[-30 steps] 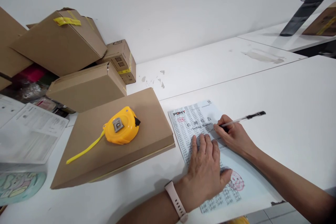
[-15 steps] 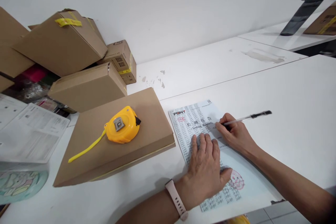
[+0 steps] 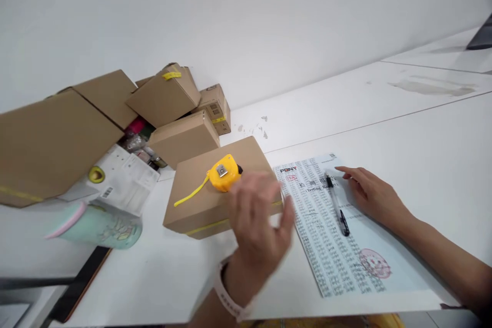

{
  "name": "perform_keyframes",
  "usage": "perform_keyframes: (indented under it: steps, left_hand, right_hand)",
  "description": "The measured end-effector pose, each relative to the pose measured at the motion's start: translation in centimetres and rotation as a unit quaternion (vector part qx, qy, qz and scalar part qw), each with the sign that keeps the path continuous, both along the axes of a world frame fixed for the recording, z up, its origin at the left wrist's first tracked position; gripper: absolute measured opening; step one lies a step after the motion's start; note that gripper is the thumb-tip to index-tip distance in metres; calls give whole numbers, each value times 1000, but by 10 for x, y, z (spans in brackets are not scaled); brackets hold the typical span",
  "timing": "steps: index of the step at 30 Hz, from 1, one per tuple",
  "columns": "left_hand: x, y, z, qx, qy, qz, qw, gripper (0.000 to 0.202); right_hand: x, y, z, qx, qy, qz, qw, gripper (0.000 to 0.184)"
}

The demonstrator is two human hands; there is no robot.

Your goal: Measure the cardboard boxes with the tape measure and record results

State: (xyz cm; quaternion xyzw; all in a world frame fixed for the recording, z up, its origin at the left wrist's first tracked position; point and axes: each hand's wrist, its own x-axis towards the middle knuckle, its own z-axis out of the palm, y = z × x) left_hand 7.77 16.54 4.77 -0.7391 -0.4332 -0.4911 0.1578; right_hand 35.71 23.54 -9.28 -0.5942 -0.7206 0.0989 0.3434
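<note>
A light blue printed report lies on the white table, columns of handwriting covering its left part. On top of it rests a clear pen with black ends, touched by neither hand. My right hand lies over the report's right edge, empty, index finger stretched toward the pen. Blurred by motion, my left hand is raised in front of a flat cardboard box, fingers apart and nothing in them. A yellow tape measure with its strap sits on that box, just beyond my left fingers.
Several cardboard boxes are piled at the back left against the white wall. A mint-green cup with a pink rim stands at the left beside white papers. The table's front edge runs along the bottom.
My right hand has let go of the pen, which now lies on the report. My left hand has lifted off the report and moved left toward the tape measure. The view has swung left.
</note>
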Motion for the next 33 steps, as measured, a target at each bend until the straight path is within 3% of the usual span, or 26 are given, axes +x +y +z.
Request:
perform_keyframes:
  steps: [1,4,6,8,11,13,15,18,20,26,30,33]
  left_hand:
    - [-16,7,6,-1,3,56,998,24]
    - [-55,30,12,-152,7,152,977,56]
    - [-69,38,11,-240,-14,161,957,64]
    - [-73,37,12,-263,-59,146,952,60]
    - [-66,18,19,-290,-188,44,937,62]
    - [-59,0,27,-352,-276,-77,891,65]
    - [-52,-15,36,-411,-325,-165,836,67]
    - [-44,-28,44,-450,-349,-189,800,66]
    - [-43,-32,45,-450,-355,-179,800,65]
    - [-63,-36,47,-437,-343,-148,818,68]
    - [-108,-22,59,-400,-316,-88,856,71]
    - [-160,-4,70,-367,-318,-16,874,63]
  right_hand:
    - [0,0,0,3,5,-14,1000,40]
    - [-2,-2,4,27,23,-46,998,36]
    - [-6,-6,13,50,36,-63,996,34]
    - [-13,-14,28,81,55,-78,992,34]
    - [-31,-31,61,86,131,-78,984,34]
    - [-48,-44,88,1,227,-24,974,38]
    - [-68,-57,114,-138,326,97,930,50]
    - [-98,-70,147,-259,398,226,850,61]
    - [-113,-74,161,-287,394,264,833,63]
    - [-140,-70,178,-309,327,256,856,61]
    - [-143,-37,182,-271,329,271,863,52]
    - [-138,6,175,-207,374,222,876,51]
